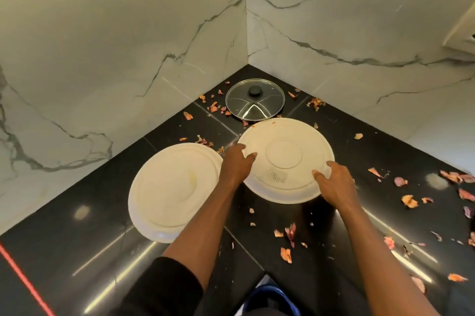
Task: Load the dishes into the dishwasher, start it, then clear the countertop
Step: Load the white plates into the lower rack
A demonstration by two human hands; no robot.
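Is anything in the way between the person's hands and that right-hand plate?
Nothing visible. The left hand and the right hand both touch the rim of the right plate, one on each side. The left plate lies apart, the glass lid sits just behind, and only scattered dry peels lie around.

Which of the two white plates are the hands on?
The right plate, the one next to the glass lid, with a grey mark on it. Both the left hand and right hand touch its rim; the left plate lies untouched.
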